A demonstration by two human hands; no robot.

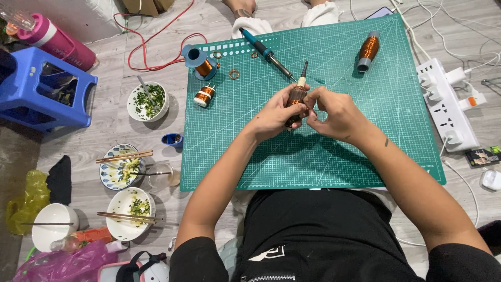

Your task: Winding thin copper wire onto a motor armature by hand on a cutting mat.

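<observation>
Green cutting mat (365, 136) covers the floor. Left hand (272, 119) grips a copper wire coil (296, 99) tight above the mat's middle; right hand (334, 112) pinches close beside it, maybe on thin wire. Pulling hard could snap it. A soldering iron (267, 53) lies nearby.

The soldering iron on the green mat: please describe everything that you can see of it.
The soldering iron lies flat on the far part of the green cutting mat, slanting from upper left to lower right. It has a teal handle, a dark collar and a thin metal shaft ending in a tip that points toward the hands. Nothing holds it. Its far end reaches the mat's edge near a white cloth.
</observation>
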